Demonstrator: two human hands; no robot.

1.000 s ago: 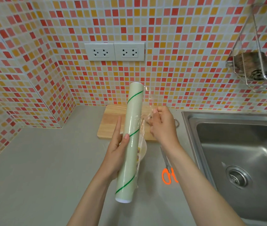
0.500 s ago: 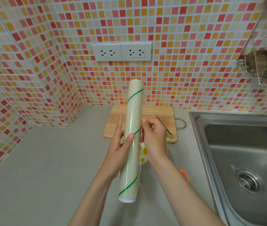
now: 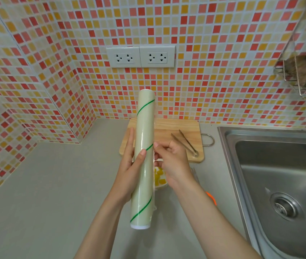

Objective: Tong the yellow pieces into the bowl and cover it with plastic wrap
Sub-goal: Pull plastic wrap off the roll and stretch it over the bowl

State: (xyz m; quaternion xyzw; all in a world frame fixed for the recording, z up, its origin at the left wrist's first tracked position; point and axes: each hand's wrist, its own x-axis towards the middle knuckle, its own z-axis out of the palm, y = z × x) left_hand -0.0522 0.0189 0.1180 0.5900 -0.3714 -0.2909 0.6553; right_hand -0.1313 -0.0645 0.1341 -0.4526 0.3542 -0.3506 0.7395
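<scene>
1. The left hand holds a roll of plastic wrap upright over the counter, thumb across its front, fingers straight behind.
2. The right hand has its fingertips curled against the roll's right edge (whether they pinch film, I cannot tell).
3. Behind the roll sits a bowl holding yellow pieces.
4. Tongs lie on a wooden cutting board, left of a steel sink.

Pale green roll with green spiral stripe, yellow pieces, red-orange-cream mosaic tiles, grey counter.
</scene>
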